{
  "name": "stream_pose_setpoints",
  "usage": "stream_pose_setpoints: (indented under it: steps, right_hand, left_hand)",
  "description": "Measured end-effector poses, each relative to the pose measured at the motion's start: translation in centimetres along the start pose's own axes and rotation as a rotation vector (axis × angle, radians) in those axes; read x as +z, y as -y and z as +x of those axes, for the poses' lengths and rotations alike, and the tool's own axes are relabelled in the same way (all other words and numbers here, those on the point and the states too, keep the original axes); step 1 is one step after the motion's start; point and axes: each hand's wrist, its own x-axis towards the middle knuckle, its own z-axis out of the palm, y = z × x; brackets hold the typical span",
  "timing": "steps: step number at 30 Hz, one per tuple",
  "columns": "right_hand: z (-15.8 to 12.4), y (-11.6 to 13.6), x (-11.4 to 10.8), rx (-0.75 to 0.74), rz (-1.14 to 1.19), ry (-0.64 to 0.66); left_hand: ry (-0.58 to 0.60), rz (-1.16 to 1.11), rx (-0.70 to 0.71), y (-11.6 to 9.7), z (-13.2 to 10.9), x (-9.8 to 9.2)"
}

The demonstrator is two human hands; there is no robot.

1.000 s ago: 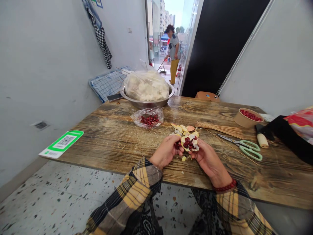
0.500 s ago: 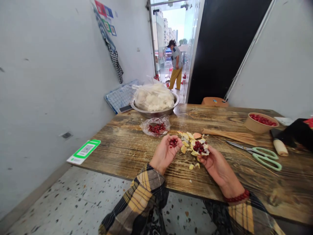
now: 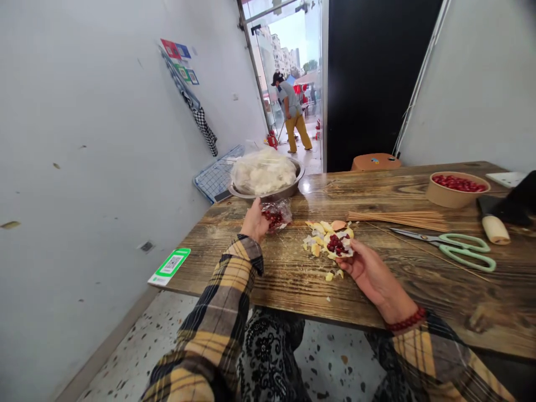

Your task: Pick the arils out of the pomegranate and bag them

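Note:
My left hand (image 3: 253, 222) is at the left side of a clear plastic bag (image 3: 285, 207) with red pomegranate seeds (image 3: 273, 219) in it. Its back faces me and the fingers are mostly hidden against the bag, so whether they are open or closed cannot be made out. In my right hand (image 3: 368, 273), closed around its rind, is a broken piece of pomegranate (image 3: 338, 244), its red seeds facing up. Yellowish peel scraps (image 3: 315, 245) lie on the wooden table (image 3: 288, 285) beside and under this piece.
Behind the seed bag stands a metal bowl (image 3: 274, 196) holding a plastic bag of whitish stuff (image 3: 263, 170). To the right lie thin wooden sticks (image 3: 397, 218), green-handled scissors (image 3: 460, 245), a tub of red seeds (image 3: 456, 192) and a pale handle (image 3: 496, 229). A person (image 3: 293, 111) stands by the glass door.
My left hand, which cupped loose pomegranate seeds palm up, has moved forward and left to the seed bag and turned over. My right hand still holds the pomegranate piece. The view has shifted slightly.

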Motion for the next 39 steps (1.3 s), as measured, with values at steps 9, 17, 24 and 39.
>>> stream_pose_setpoints:
  steps: [9,17,24,39]
  right_hand:
    - [-0.1,0.0,0.1,0.004,0.017,0.021]
    - [-0.2,0.3,0.4,0.009,0.037,0.008]
    - [-0.2,0.6,0.6,0.008,0.044,-0.005]
    - [-0.3,0.7,0.5,-0.005,0.041,0.021]
  left_hand:
    - [0.009,0.525,0.160,0.1,0.3,-1.1]
    - [0.161,1.260,0.707,-1.2,-1.4,-3.7]
    - [0.212,2.067,0.850,-0.7,0.3,-5.7]
    - [-0.094,1.858,0.990,-3.8,-1.3,-6.1]
